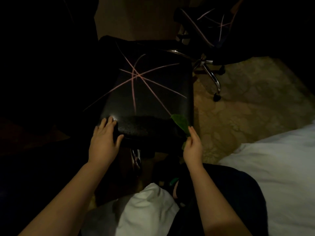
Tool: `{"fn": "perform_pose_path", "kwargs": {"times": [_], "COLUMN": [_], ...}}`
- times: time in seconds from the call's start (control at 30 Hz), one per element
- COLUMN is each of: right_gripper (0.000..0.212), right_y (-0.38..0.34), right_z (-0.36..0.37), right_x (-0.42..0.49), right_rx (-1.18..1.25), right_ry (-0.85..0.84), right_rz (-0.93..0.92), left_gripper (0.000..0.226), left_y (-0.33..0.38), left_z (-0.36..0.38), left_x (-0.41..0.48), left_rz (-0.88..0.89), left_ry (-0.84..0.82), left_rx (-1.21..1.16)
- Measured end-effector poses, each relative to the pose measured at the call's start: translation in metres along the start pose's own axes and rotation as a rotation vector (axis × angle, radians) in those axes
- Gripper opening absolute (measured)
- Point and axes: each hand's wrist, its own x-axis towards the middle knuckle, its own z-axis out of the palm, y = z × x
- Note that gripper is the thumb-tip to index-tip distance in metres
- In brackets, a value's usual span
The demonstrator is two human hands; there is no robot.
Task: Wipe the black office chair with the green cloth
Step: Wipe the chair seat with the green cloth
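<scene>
Black seat (148,86) top bare; second chair (204,31) behind; white bedding (281,159) crowds right.

the black office chair (146,92) stands in the middle of the dim scene, its glossy seat crossed by thin pink lines. the green cloth (181,124) lies crumpled against the seat's near right corner.

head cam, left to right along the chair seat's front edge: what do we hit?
Order: left hand resting on the seat edge → black chair seat → green cloth → right hand holding that cloth → patterned carpet → white bedding.
</scene>
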Motion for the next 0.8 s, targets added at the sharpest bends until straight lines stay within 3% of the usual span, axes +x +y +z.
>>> {"fn": "perform_pose_path", "kwargs": {"times": [0.17,0.33,0.6,0.8], "right_gripper": [0.045,0.051,0.054,0.054], "right_y": [0.003,-0.015,-0.063,-0.095], "right_z": [0.004,0.019,0.072,0.114], "right_x": [0.003,-0.003,-0.025,-0.048], "right_rx": [0.053,-0.086,-0.366,-0.368], "right_ry": [0.054,0.086,-0.17,-0.368], "right_rz": [0.11,-0.042,-0.331,-0.485], "left_gripper": [0.059,0.058,0.056,0.05], "left_y": [0.0,-0.002,0.006,0.008], "left_z": [-0.001,0.001,0.008,0.008], "left_x": [-0.002,-0.001,-0.001,-0.002], "left_rz": [0.021,0.036,0.001,0.007], "left_ry": [-0.012,-0.001,0.025,0.024], "left_rx": [0.026,0.022,-0.009,-0.07]}}
